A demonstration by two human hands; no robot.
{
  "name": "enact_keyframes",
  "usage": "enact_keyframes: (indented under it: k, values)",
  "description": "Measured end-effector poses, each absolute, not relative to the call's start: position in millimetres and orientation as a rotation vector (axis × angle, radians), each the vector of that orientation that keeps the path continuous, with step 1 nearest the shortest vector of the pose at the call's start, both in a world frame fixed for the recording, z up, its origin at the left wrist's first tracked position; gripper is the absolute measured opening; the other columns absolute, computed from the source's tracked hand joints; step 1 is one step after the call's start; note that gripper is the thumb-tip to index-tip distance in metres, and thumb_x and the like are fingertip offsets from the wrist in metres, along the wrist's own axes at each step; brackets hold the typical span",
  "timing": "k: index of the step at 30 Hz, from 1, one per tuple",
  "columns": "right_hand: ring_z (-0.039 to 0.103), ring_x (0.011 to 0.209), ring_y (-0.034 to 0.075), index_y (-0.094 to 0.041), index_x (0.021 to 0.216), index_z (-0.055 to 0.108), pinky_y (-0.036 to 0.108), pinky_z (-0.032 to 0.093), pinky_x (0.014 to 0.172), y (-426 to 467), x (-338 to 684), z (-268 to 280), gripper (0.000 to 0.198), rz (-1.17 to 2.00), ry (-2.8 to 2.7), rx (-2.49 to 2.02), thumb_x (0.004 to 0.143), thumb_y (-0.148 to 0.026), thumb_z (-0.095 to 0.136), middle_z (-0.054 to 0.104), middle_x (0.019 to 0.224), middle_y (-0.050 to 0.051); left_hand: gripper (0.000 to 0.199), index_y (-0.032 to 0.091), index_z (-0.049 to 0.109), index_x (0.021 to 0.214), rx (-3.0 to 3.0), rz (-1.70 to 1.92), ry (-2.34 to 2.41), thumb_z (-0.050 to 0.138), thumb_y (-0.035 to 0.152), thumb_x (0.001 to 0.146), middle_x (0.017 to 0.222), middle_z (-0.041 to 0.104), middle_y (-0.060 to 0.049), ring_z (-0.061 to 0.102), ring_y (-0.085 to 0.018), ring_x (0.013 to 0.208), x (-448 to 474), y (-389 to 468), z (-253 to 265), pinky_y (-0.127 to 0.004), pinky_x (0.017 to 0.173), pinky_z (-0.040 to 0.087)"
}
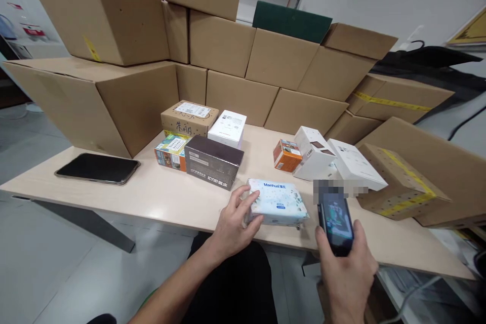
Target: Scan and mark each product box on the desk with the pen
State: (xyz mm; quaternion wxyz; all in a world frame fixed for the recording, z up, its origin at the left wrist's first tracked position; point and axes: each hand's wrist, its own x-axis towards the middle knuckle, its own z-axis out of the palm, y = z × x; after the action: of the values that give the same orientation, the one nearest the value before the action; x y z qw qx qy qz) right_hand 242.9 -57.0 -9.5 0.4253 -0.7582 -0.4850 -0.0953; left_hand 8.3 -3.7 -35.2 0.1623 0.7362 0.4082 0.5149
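A soft tissue pack in pale blue and white wrapping, marked "Manhua", lies near the table's front edge. My left hand grips its left end, fingers on top and thumb along the front side. My right hand is closed around a black handheld device with a lit screen, held just right of the pack. A blurred patch covers the device's far end. Behind the pack to the left is a dark brown box; an orange box stands farther back.
Cardboard cartons form a wall along the back and sides. A black phone lies at the left. White boxes and a yellow-taped carton stand at the right. A small brown parcel and a colourful box stand left of centre.
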Motion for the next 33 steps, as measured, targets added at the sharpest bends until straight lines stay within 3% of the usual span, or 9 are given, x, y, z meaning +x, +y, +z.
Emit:
enact_keyframes:
  k: [4, 9, 16, 20, 23, 25, 28, 33]
  values:
    - [0.059, 0.109, 0.047, -0.004, 0.147, 0.043, 0.065, 0.037, 0.097, -45, 287, -32, 0.095, -0.272, -1.263, -2.104, 0.079, -0.069, 0.051, 0.063, 0.121, 0.028, 0.045, 0.023, 0.058, 0.132, 2.104, 1.503, 1.186, 0.067, 0.028, 0.088, 0.140, 0.046, -0.016, 0.062, -0.021, 0.100, 9, -3, -34, -0.041, 0.089, 0.059]
    - [0.061, 0.104, 0.046, -0.001, 0.146, 0.043, 0.063, 0.040, 0.094, -34, 309, -52, 0.097, -0.227, -1.305, -2.254, 0.079, -0.072, 0.045, 0.065, 0.113, 0.028, 0.041, 0.022, 0.061, 0.130, 2.091, 1.509, 1.157, 0.066, 0.026, 0.089, 0.139, 0.046, -0.015, 0.058, -0.024, 0.115, 9, -1, -34, -0.042, 0.099, 0.056]
    - [0.045, 0.127, 0.048, -0.012, 0.140, 0.053, 0.070, 0.034, 0.100, -34, 294, -27, 0.091, -0.206, -1.337, -2.088, 0.078, -0.079, 0.048, 0.048, 0.141, 0.028, 0.040, 0.021, 0.057, 0.134, 2.076, 1.491, 1.167, 0.059, 0.026, 0.095, 0.142, 0.048, -0.016, 0.057, -0.026, 0.125, 8, -1, -36, -0.044, 0.106, 0.052]
    - [0.064, 0.100, 0.026, -0.024, 0.152, 0.038, 0.045, 0.054, 0.086, -27, 269, 3, 0.085, 0.373, -1.620, -1.712, 0.080, -0.061, 0.064, 0.042, 0.151, 0.017, 0.039, 0.021, 0.054, 0.136, 2.054, 1.490, 1.172, 0.054, 0.024, 0.097, 0.141, 0.050, -0.015, 0.053, -0.026, 0.132, 7, 0, -35, -0.045, 0.110, 0.049]
    - [0.061, 0.114, 0.025, -0.028, 0.154, 0.034, 0.040, 0.054, 0.092, -13, 252, 13, 0.086, 0.645, -1.817, -1.569, 0.079, -0.049, 0.071, 0.035, 0.158, 0.012, 0.038, 0.021, 0.053, 0.136, 2.036, 1.506, 1.182, 0.053, 0.022, 0.098, 0.139, 0.051, -0.015, 0.052, -0.025, 0.133, 7, 1, -34, -0.045, 0.110, 0.049]
    - [0.051, 0.132, 0.027, -0.026, 0.154, 0.035, 0.043, 0.046, 0.106, -3, 247, 12, 0.086, 0.656, -1.898, -1.536, 0.079, -0.044, 0.071, 0.039, 0.156, 0.012, 0.038, 0.022, 0.053, 0.136, 2.028, 1.515, 1.181, 0.052, 0.022, 0.098, 0.138, 0.052, -0.014, 0.053, -0.025, 0.132, 7, 2, -34, -0.045, 0.109, 0.049]
    - [0.046, 0.139, 0.028, -0.025, 0.151, 0.041, 0.046, 0.038, 0.114, 4, 245, 9, 0.081, 0.617, -1.936, -1.529, 0.078, -0.040, 0.072, 0.047, 0.152, 0.011, 0.038, 0.022, 0.053, 0.136, 2.016, 1.534, 1.181, 0.051, 0.021, 0.098, 0.137, 0.054, -0.014, 0.054, -0.025, 0.131, 7, 2, -34, -0.045, 0.108, 0.050]
    - [0.055, 0.127, 0.028, -0.024, 0.144, 0.050, 0.046, 0.047, 0.106, 1, 244, 13, 0.074, 0.575, -1.761, -1.517, 0.076, -0.042, 0.074, 0.053, 0.144, 0.011, 0.042, 0.022, 0.047, 0.140, 1.933, 1.624, 1.215, 0.051, 0.023, 0.098, 0.135, 0.055, -0.014, 0.054, -0.025, 0.129, 7, 2, -36, -0.044, 0.106, 0.051]
